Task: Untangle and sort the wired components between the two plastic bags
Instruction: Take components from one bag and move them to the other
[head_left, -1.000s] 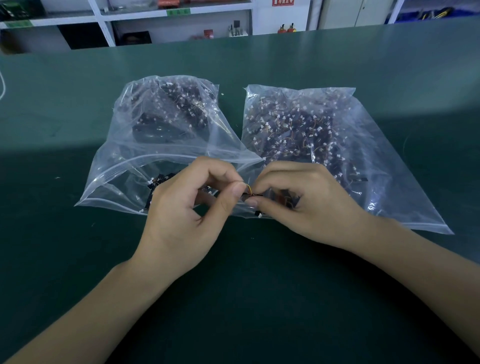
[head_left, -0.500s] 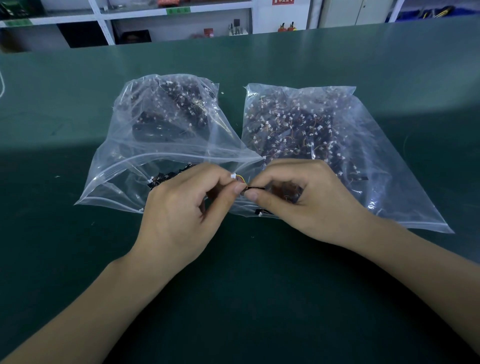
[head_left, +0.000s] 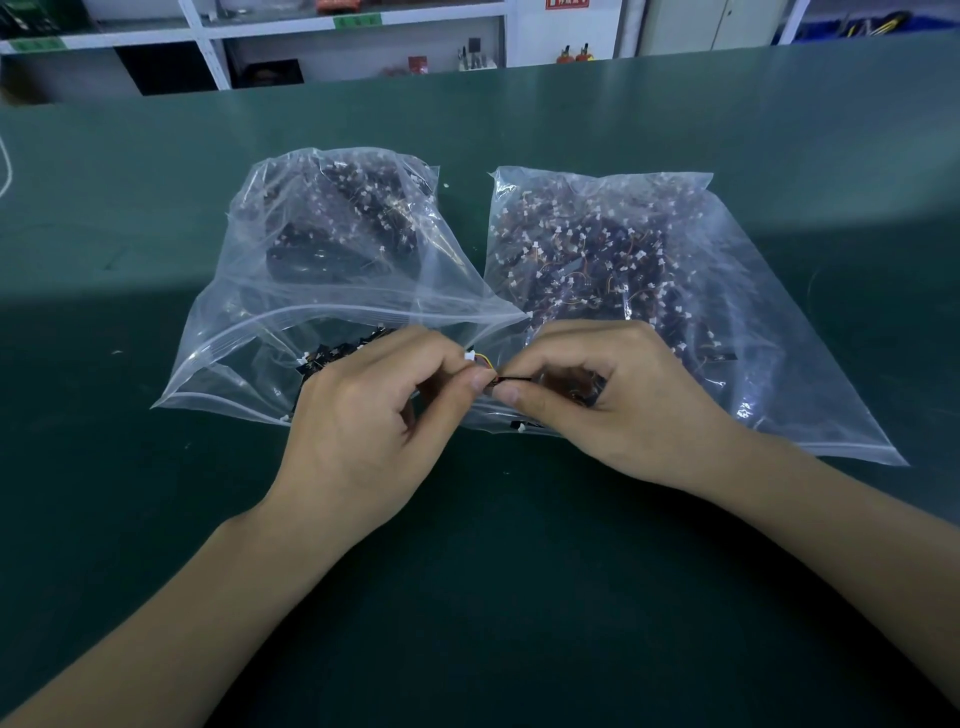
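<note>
Both hands, the left hand (head_left: 363, 421) and right hand (head_left: 613, 405), pinch one wired part (head_left: 485, 366) between the bags, seemingly mid-untangling; next, freeing it calls for a gentle pull apart.

The dark green table top (head_left: 156, 519) looks matt and smooth, like a soft mat, with a few tiny pale specks on it. The left clear plastic bag (head_left: 249, 364) is thin, shiny and wrinkly, and light glints on its folds. The right clear plastic bag (head_left: 779, 374) is the same glossy, see-through plastic. Inside both are small black parts with thin wires and little white plastic plugs (head_left: 571, 244). The far white shelves (head_left: 208, 47) look smooth and painted.
</note>
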